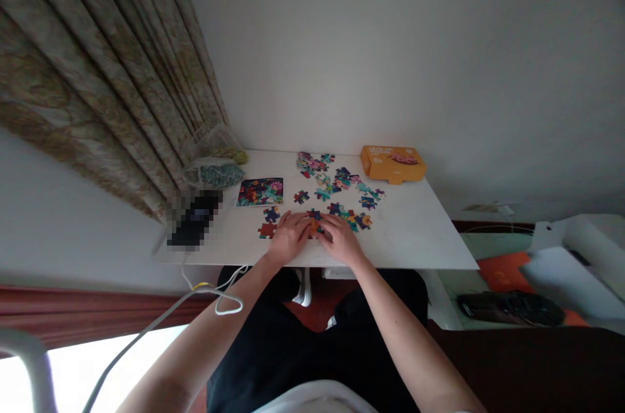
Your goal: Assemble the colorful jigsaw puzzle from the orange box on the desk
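I see a small orange jigsaw piece [316, 227] near the front edge of the white counter [415, 240], its long axis unreadable (fingers cover most of it). My left hand [289, 237] and right hand [340, 239] sit close together on either side, touching it, though I cannot tell whether they grip it.

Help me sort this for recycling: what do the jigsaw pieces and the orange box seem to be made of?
The jigsaw pieces look like printed pressed card, with a smooth, faintly glossy colour face and die-cut interlocking edges, though they are too small here to be sure. The orange box looks like printed paperboard, with a matte finish and flat panels with folded-looking edges.
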The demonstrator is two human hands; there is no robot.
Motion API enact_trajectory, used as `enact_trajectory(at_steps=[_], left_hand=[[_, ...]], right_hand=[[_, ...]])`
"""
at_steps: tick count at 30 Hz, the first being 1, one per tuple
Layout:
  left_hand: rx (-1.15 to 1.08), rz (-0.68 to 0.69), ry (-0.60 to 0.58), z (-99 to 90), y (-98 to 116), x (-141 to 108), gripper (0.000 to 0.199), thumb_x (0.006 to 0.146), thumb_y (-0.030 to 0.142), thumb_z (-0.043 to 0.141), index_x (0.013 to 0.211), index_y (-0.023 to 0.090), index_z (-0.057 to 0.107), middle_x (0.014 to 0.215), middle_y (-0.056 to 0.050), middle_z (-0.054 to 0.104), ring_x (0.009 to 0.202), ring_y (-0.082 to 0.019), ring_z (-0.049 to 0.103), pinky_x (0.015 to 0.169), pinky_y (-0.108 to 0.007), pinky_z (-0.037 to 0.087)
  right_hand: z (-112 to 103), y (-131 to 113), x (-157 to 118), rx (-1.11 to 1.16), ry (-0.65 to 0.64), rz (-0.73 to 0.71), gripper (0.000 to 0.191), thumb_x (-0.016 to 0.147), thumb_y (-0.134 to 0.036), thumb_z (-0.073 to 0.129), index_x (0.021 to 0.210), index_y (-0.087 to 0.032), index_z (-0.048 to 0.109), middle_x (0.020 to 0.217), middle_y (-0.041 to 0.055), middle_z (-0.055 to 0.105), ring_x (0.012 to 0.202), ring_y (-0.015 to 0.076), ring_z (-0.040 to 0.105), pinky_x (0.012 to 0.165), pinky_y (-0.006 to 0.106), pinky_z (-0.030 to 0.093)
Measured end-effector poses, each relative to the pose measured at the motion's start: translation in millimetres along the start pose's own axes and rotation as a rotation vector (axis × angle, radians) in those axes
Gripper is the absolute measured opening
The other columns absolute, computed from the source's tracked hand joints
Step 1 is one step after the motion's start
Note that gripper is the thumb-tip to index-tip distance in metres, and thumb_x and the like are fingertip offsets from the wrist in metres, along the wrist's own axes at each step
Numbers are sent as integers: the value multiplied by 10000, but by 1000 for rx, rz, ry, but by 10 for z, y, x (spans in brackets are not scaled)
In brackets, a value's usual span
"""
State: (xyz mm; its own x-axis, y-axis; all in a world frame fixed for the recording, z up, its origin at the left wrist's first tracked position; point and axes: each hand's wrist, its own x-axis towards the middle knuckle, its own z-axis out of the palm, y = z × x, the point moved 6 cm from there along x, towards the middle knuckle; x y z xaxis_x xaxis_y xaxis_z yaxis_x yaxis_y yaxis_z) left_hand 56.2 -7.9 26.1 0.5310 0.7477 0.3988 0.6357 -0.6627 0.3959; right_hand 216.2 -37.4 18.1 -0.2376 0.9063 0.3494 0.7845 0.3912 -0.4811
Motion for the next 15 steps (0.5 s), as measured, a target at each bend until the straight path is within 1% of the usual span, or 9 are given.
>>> enact_trajectory(at_steps=[2, 4, 7, 11, 15], left_hand=[[-10, -57, 57, -36, -160, 86, 292, 1005, 205, 495, 1211, 231, 701, 1299, -104, 706, 1243, -245, 636, 1159, -484, 449], [-5, -118, 86, -49, -342, 209, 322, 970, 166, 509, 1239, 202, 682, 1331, -129, 682, 1271, -266, 618, 1142, -474, 476], [10, -171, 58, -20, -565, 435, 449, 900, 95, 517, 1326, 183, 628, 1400, -148, 640, 1324, -287, 591, 1156, -489, 473], [7, -159, -55, 61, -714, 729, 557, 866, 53, 505, 1403, 184, 574, 1447, -142, 622, 1368, -268, 574, 1182, -461, 451], [9, -114, -246, 169, -781, 961, 584, 810, 60, 576, 1376, 202, 603, 1458, -132, 630, 1356, -251, 596, 1157, -401, 460]], right_hand=[[2, 4, 8, -8, 0, 6, 284, 973, -320, 667, 1242, -257, 732, 1380, 104, 673, 1280, 271, 606, 1120, 471, 479], [10, 10, 18, -9, -1, 9, 276, 973, -349, 672, 1226, -261, 742, 1365, 104, 682, 1279, 271, 606, 1120, 477, 477], [20, 21, 25, 9, 1, 13, 255, 966, -355, 682, 1198, -280, 754, 1332, 89, 699, 1265, 260, 615, 1109, 473, 484], [13, 25, 24, 21, 10, 21, 246, 955, -348, 698, 1178, -268, 763, 1316, 95, 707, 1254, 264, 620, 1105, 477, 486], [-1, 11, 32, 11, 4, 24, 243, 956, -360, 699, 1171, -268, 764, 1303, 95, 712, 1235, 264, 629, 1100, 472, 489]])
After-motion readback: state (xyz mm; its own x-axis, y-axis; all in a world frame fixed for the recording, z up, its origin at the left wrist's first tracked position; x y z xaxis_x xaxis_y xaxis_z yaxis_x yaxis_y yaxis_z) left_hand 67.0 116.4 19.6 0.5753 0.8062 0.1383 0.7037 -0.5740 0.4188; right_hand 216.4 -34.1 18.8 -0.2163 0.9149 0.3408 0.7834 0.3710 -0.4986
